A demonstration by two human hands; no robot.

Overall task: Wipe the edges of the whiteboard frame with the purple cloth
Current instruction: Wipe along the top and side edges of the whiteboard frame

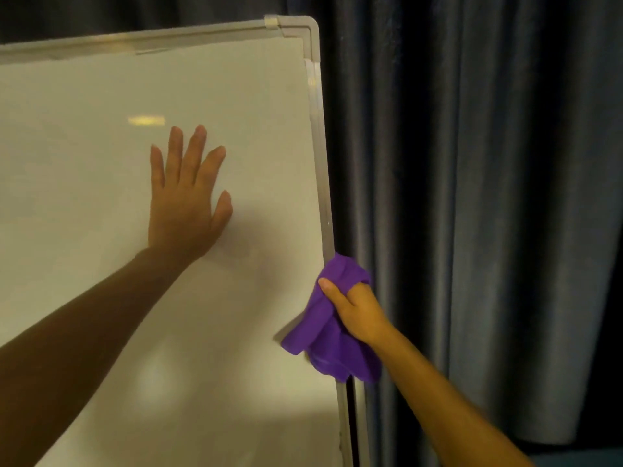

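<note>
A whiteboard with a pale grey frame (319,146) fills the left of the view, its top right corner near the upper middle. My left hand (187,200) lies flat on the white surface (84,146), fingers spread, holding nothing. My right hand (357,310) is closed on a crumpled purple cloth (328,335), which is wrapped around the frame's right edge about two thirds of the way down. The cloth hides that stretch of the frame.
Dark blue-grey curtains (488,197) hang right behind and beside the board, close to its right edge. Strips of clear tape (271,22) sit on the frame near the top right corner.
</note>
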